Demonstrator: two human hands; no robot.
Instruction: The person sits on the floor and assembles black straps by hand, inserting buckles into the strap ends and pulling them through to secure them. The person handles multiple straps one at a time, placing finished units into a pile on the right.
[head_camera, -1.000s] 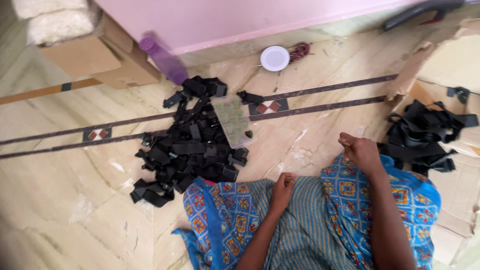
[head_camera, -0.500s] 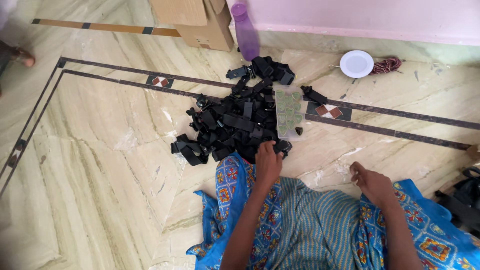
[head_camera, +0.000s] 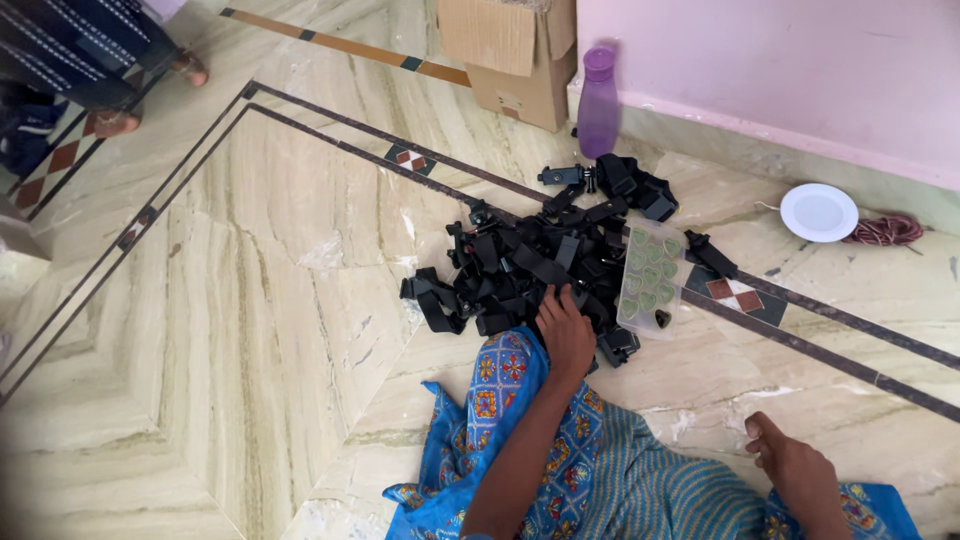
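My left fingers (head_camera: 556, 300) are buried in the pile of black plastic straps and buckles (head_camera: 540, 262); beyond it, the brown cardboard box (head_camera: 510, 55) is cut off at the top edge.

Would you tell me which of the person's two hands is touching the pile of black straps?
The left hand rests on the near edge of the pile of black straps. The right hand lies apart on the blue cloth, touching no strap.

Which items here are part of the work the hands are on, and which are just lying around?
In hand:
left hand, reaching into the pile
pile of black straps
clear tray of small parts, resting against the pile

Lying about:
purple bottle
cardboard box
white round lid
coil of reddish cord
right hand, resting on the blue patterned cloth
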